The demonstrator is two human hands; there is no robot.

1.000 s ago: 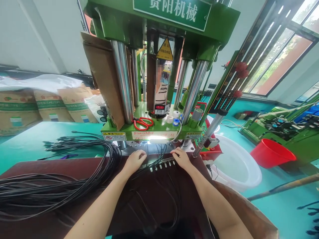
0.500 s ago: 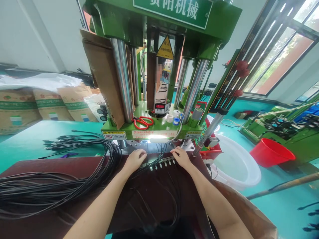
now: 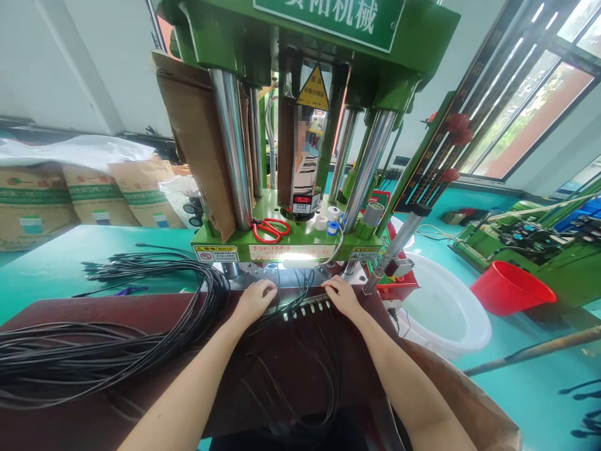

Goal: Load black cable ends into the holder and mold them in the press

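Observation:
A narrow metal strip lies at the front of the press bed, with a row of several small connectors with shiny metal ends along its front edge. Black cables run from it back under the press. At the strip's left end is my left hand, its fingers curled and closed. My right hand is closed at the right end, thumb and fingers together. My hands partly hide both ends of the strip.
A green press stands ahead, with red-handled scissors and tape rolls on its ledge. Bundled black cables cover the dark red table's left side. A white tub and red bucket stand at right.
The view has shifted very slightly. Both hands, the strip and the cables stay in the same place.

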